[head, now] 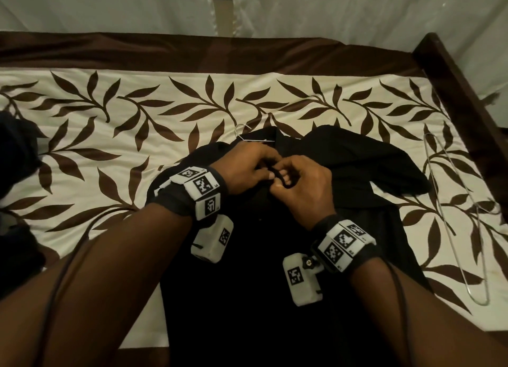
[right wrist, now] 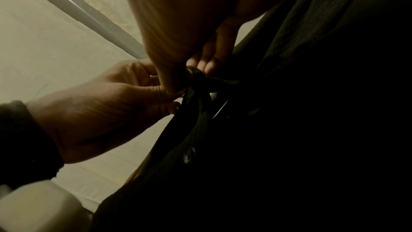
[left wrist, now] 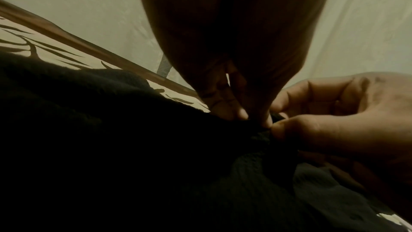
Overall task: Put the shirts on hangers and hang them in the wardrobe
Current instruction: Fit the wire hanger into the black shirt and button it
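Observation:
A black shirt (head: 275, 256) lies spread on the bed, collar away from me. A thin wire hanger sits inside it; only its hook (head: 242, 131) pokes out past the collar. My left hand (head: 251, 168) and right hand (head: 299, 185) meet over the chest of the shirt and pinch its front edge together. In the left wrist view my left fingers (left wrist: 243, 112) and my right hand (left wrist: 323, 126) grip the same fold of black shirt (left wrist: 133, 165). The right wrist view shows the pinched black shirt (right wrist: 200, 80) and a button (right wrist: 189, 154) lower on the placket.
A second wire hanger (head: 456, 218) lies on the leaf-patterned bedspread (head: 110, 135) to the right. Dark clothing (head: 16, 157) is piled at the left edge. A dark wooden bed frame (head: 461, 91) runs along the right; pale curtains (head: 330, 9) hang beyond the bed.

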The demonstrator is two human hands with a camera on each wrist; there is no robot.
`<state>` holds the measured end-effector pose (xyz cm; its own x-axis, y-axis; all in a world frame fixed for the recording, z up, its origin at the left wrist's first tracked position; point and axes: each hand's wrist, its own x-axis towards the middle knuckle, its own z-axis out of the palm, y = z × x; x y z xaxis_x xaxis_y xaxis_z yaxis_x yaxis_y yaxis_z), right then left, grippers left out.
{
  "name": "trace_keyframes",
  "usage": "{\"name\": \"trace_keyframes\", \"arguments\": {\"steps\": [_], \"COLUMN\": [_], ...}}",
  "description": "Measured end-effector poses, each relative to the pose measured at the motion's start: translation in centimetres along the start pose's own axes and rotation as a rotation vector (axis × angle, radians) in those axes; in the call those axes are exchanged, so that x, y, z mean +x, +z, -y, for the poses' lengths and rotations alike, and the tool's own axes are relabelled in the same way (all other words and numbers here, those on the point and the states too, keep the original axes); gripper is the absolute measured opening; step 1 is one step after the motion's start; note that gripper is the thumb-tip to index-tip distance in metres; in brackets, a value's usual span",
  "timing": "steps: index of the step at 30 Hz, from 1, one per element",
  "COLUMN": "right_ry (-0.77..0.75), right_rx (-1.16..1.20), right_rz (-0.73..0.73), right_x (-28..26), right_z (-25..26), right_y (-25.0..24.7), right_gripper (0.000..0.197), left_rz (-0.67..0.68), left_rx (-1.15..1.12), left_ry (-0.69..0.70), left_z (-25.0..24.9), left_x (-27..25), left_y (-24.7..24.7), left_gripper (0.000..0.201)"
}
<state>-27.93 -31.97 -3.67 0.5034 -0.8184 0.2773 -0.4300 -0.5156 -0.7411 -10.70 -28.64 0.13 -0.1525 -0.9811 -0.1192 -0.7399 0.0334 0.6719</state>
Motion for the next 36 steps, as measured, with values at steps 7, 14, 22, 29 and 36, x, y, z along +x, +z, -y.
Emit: {"name": "trace_keyframes", "arguments": {"steps": [7, 14, 22, 29, 36], "right_ry": [-0.001, 0.104, 0.039, -0.022, -0.031], "right_rx": [0.033, 0.052, 0.024, -0.019, -0.038], "right_rz": [-0.152, -0.11, -0.166, -0.155, -0.15], "right_x": [-0.1, -0.4, -0.6, -1.0, -1.0], "right_z": [-0.5, -0.6, -0.5, -0.8, -0.9], "right_y": [0.2, 0.3, 0.3, 0.3, 0.6], "right_gripper": [0.016, 0.01, 0.01, 0.011, 0.01], "left_rz": [-0.187, -0.279, -0.32, -0.183, -0.212], "left_rx": [-0.145, -0.249, -0.558, -0.594, -0.681], "left_ry": [-0.022, -0.099, -0.4, -0.542, -0.525], "left_z": [0.2, -0.5, -1.6, -1.9, -1.8], "left_x": [-0.2, -0.7, -0.7, -0.4, -0.3], "left_y": [0.6, 2.0, 2.7, 1.7, 1.9], "left_gripper": [0.012, 0.006, 0.012, 0.02, 0.037]}}
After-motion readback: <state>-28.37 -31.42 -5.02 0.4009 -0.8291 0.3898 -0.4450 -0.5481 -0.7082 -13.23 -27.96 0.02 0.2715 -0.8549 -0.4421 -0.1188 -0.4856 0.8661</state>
